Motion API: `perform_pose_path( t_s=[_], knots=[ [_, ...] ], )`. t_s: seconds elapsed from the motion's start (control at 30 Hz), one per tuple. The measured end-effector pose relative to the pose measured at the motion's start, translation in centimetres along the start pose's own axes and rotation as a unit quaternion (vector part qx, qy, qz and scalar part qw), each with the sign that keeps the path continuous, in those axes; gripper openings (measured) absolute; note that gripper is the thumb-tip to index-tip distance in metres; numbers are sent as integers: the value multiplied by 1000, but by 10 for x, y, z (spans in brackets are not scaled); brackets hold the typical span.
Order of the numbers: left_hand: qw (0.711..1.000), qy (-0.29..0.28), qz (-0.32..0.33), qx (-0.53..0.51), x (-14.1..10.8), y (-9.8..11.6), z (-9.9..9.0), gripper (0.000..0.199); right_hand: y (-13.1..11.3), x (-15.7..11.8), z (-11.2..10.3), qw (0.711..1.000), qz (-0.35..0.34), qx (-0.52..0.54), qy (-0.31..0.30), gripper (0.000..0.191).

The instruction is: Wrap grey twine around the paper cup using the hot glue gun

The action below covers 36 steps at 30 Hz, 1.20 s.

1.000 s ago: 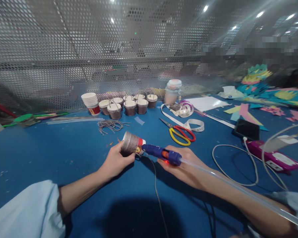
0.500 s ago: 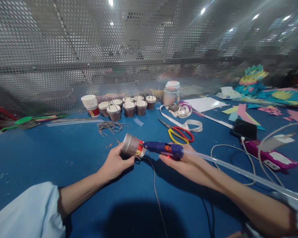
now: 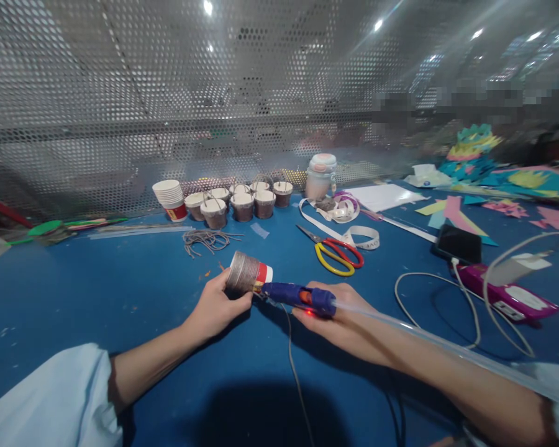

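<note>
In the head view my left hand (image 3: pixel 221 308) grips a paper cup (image 3: pixel 245 273) lying on its side. Grey cord is wound round most of the cup; a red and white band near its rim shows bare. My right hand (image 3: pixel 328 320) is wrapped round a blue hot glue gun (image 3: pixel 284 294) with a red light glowing and a long clear glue stick (image 3: pixel 414 332) out of its back. The gun's nozzle is at the lower side of the cup, by the edge of the winding. A loose length of grey cord (image 3: pixel 292 360) trails from the cup toward me.
Behind stand several cord-wrapped cups (image 3: pixel 242 208), a stack of paper cups (image 3: pixel 171 202) and a lidded bottle (image 3: pixel 321 177). Cut cords (image 3: pixel 209 241), scissors (image 3: pixel 335 253) and a white ribbon (image 3: pixel 366 236) lie nearer. To the right are a phone (image 3: pixel 456 244), a purple device (image 3: pixel 512 295) and cables.
My right hand has brought the glue gun a little left and down, its nozzle moving from the cup's rim side to the lower edge of the winding. My left hand has stayed put.
</note>
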<state>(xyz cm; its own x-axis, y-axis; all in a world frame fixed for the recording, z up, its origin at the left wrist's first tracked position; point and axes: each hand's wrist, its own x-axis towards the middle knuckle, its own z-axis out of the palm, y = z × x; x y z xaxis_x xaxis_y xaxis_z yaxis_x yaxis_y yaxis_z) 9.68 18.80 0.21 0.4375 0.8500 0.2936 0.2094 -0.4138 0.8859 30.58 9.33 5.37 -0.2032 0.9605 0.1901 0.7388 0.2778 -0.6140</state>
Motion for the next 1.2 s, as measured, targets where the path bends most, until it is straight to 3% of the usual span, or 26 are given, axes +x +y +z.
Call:
perform_pose_path(
  t_s=[0.2,0.43,0.67,0.77,0.9,1.07,1.2],
  knots=[
    [1000,-11,-5,2,0,-1,0,21,1,-1,2,1000,4,-5,-9,20],
    [1000,-20,-10,-14,-2,-2,0,23,0,2,-9,999,30,31,19,26],
    [1000,-29,8,-5,-4,-5,-1,25,5,4,-18,998,28,51,9,28],
    [999,-36,19,2,-4,-7,-2,25,10,5,-21,995,77,64,-16,28],
    [999,-37,24,8,-5,-7,-2,25,15,9,-23,979,155,122,-47,45],
    [999,-33,20,-2,-5,-4,-2,24,26,20,-22,954,176,243,-19,43],
    [999,-32,10,-8,-5,-5,-1,25,38,27,-19,954,182,239,11,40]
  ],
)
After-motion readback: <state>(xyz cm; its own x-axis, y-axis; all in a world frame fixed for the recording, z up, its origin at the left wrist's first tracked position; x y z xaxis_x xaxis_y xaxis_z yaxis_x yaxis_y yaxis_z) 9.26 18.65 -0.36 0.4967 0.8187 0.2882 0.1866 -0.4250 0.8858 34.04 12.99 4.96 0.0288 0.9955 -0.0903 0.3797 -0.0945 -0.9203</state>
